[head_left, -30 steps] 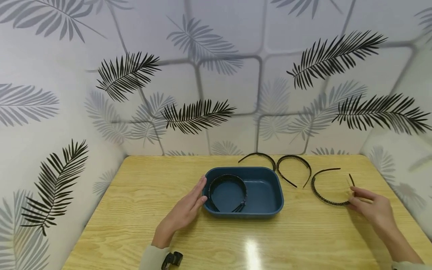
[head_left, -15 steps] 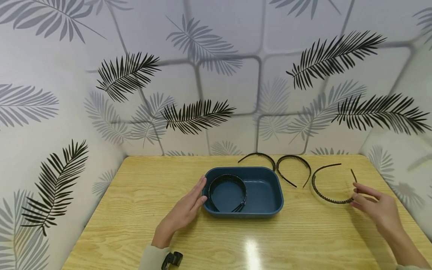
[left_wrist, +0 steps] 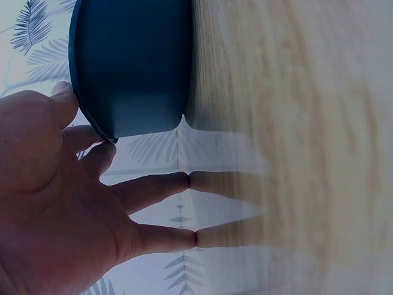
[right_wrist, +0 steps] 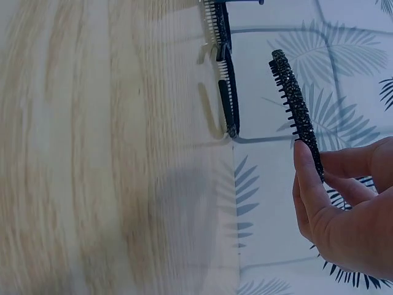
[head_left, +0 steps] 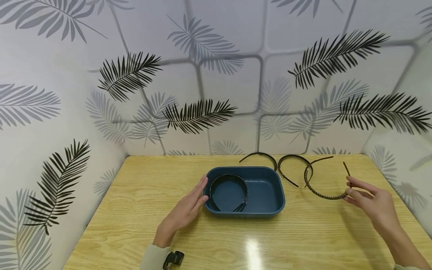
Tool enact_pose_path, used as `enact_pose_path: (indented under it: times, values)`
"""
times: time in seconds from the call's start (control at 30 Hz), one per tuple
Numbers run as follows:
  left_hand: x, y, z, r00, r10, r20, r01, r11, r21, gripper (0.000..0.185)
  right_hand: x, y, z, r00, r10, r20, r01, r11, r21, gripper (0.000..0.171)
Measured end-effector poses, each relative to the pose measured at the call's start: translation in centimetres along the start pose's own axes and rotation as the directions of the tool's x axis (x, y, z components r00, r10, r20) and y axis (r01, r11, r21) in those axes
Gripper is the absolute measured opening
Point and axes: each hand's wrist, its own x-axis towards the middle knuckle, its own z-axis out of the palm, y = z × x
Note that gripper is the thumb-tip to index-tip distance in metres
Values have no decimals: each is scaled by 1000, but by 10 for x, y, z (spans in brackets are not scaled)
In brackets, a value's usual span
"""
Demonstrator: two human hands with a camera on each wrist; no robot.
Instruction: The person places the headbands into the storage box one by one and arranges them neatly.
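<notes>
My right hand (head_left: pixel 372 202) pinches one side of a black toothed headband (head_left: pixel 318 193) between thumb and fingers, in the head view. In the right wrist view this headband (right_wrist: pixel 295 101) shows speckled, its teeth facing left, raised off the table. At the other side, my left hand (head_left: pixel 185 208) rests with mostly straight fingers against the left end of a dark blue bin (head_left: pixel 264 197). The left wrist view shows its thumb at the bin's rim and two fingertips (left_wrist: pixel 178 179) touching the table. Inside the bin's left half lie black headbands (head_left: pixel 245 183), overlapping one another.
Behind the bin lies a headband (head_left: pixel 261 154) on the wooden table (head_left: pixel 152 187). Another headband (head_left: pixel 290 156) lies to its right, and the held one overlaps it in the head view. A leaf-patterned wall covering (head_left: pixel 229 86) rises behind the table.
My right hand has lifted the headband off the table and carried it slightly left, toward the bin. The left hand and the bin stay where they were.
</notes>
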Motion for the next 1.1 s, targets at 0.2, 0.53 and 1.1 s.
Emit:
enact_pose_path:
  times: [0.2, 0.53, 1.1]
  values:
    - [0, -1, 1, 1000, 5, 3, -5, 1000, 4, 60, 1, -3, 13, 1000, -11, 19, 11, 1000, 24, 38]
    - [-1, -1, 0, 1000, 6, -3, -6, 1000, 3, 59, 0, -8, 35, 998, -39, 56, 40, 999, -8, 36]
    - [0, -4, -1, 1000, 7, 9, -7, 1000, 14, 60, 5, -7, 74, 991, -58, 124, 64, 997, -42, 36]
